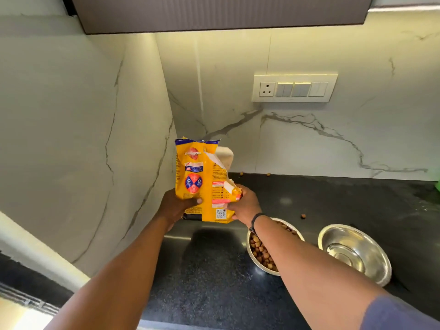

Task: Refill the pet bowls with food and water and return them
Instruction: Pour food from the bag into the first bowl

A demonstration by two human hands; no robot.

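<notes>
Now both hands, left hand (177,206) and right hand (242,206), grip upright food bag (202,179); bag probably above countertop (214,270).

Two bare forearms, dark cord bracelet (256,220) on right wrist, blue-grey short sleeve (400,315) at right upper arm

At frame center I see my left hand (177,206) and right hand (245,206) gripping the yellow food bag (202,177) upright, with the kibble-filled bowl (259,256) and empty steel bowl (354,253) lower right on the black counter (214,270).
</notes>
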